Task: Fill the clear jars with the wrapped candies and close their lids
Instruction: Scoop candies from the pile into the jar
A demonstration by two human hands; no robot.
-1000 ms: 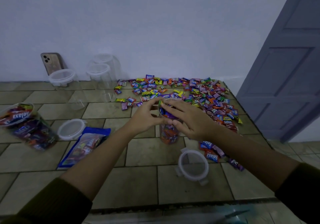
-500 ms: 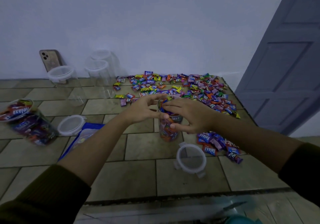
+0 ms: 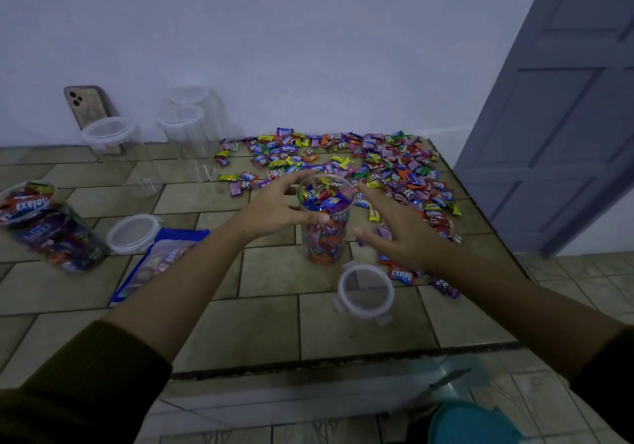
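Centrally on the tiled counter stands a clear jar, filled to the rim with wrapped candies. The left hand curls around its upper wall, thumb in front. The right hand hovers just beside it, fingers spread, seemingly not touching. A lid lies nearby; the loose candy pile spreads behind.

The left hand covers the left wall of the open jar. Left of the open jar, the forearm hides part of the candy bag, and the view's edge clips the filled jar. Far left behind the open jar, an empty jar hides the foot of the phone. Right of the open jar, the right hand hides some candies.
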